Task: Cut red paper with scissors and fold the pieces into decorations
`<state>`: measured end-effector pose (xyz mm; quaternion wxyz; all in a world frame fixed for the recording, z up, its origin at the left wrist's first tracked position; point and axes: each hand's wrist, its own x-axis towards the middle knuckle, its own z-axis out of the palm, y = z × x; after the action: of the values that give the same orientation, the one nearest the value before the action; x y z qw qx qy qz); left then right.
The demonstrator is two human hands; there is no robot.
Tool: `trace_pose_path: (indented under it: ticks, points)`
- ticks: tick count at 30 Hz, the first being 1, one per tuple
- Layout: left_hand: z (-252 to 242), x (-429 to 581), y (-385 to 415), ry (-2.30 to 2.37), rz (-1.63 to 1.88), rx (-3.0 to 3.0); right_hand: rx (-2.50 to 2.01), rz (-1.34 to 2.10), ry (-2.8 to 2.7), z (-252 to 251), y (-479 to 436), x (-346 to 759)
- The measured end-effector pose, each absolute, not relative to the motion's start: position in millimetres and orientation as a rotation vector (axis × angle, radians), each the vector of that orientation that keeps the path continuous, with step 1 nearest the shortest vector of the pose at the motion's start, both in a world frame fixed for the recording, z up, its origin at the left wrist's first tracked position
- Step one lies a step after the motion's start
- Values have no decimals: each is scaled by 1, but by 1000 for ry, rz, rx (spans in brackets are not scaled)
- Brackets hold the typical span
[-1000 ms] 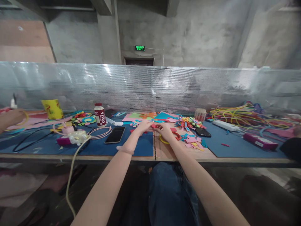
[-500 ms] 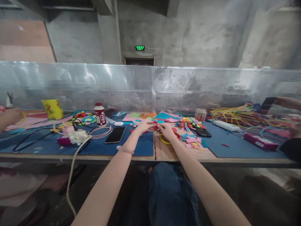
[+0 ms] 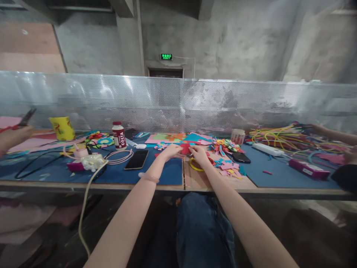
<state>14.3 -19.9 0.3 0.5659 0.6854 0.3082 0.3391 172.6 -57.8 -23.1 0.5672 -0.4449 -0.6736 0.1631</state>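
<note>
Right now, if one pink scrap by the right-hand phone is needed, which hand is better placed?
Probably the right hand: it is nearer to the pink scraps, while the left hand is left of the red paper. Both hands appear to hold this paper, so the right would first need to let go.

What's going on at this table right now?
Someone's left hand and right hand are holding a small red piece, which looks like paper, between them. Small coloured pieces lie beyond the right hand, and a dark phone lies on the blue mat to the left. At the far left, a co-worker's hand holds scissors; at the far right, another person's arm extends toward a bundle of colourful strands.
</note>
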Motion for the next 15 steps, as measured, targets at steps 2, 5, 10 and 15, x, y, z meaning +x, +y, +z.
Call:
trace_pose_path:
  ticks: [2, 5, 10, 15]
  points:
    - [2, 15, -22, 707, 811, 1604, -1038, 401, -1583, -24, -57, 173]
    - [5, 15, -26, 700, 846, 1595, -1042, 448, -1577, -25, -56, 173]
    - [6, 16, -25, 695, 845, 1624, -1028, 407, -1513, -29, -52, 173]
    - [3, 17, -19, 686, 857, 1628, -1089, 331, -1545, -28, -53, 171]
